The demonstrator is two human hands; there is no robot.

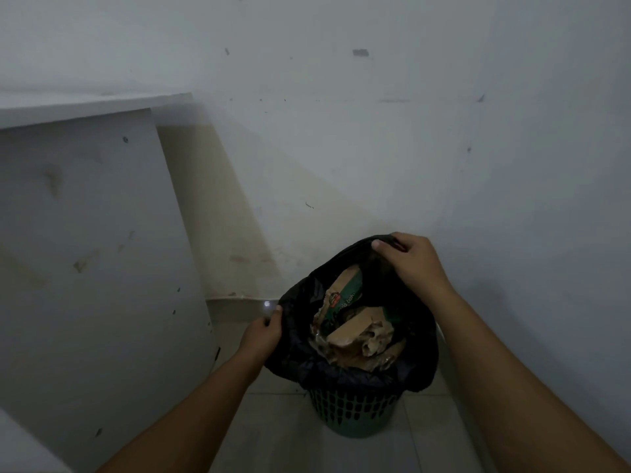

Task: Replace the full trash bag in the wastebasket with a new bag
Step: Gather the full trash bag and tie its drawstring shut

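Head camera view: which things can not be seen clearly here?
- Green plastic lattice wastebasket: upper part hidden under the black plastic trash bag.
- Printed green and brown carton: lettering blurred, partly buried in crumpled waste.
- Right hand: fingertips hidden behind the bag edge it grips.
- Left hand: fingers hidden in the bag fold.

One head-worn view — looking steeply down, close, toward the wall (pixel 375 131).

Black trash bag (pixel 355 373) is stuffed with crumpled cardboard and a green carton, mouth wide open. It sits in a green slotted wastebasket (pixel 355 413) on the floor by the wall.
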